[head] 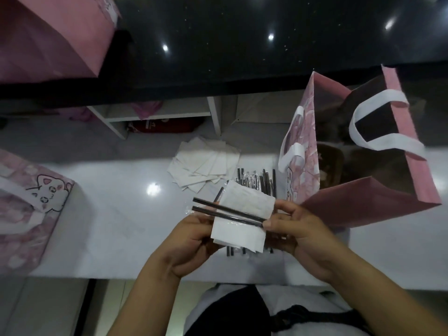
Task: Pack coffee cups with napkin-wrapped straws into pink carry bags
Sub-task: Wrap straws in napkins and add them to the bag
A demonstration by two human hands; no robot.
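Note:
Two black straws [225, 212] in clear sleeves lie across a white napkin [242, 214] that I hold above the white counter. My left hand [191, 241] grips the napkin's lower left edge and the straws' left part. My right hand [300, 236] pinches the straws' right ends and the napkin's right edge. An open pink carry bag [378, 197] with white handles stands to the right, touching my right hand's far side. Its inside is dark, and I cannot tell what it holds.
A pile of black straws [257, 180] lies behind the napkin, beside a loose stack of white napkins [203, 166]. Another pink bag with a cat drawing [31, 202] sits at the left edge, and a third pink bag [48, 35] on the dark upper counter [242, 44].

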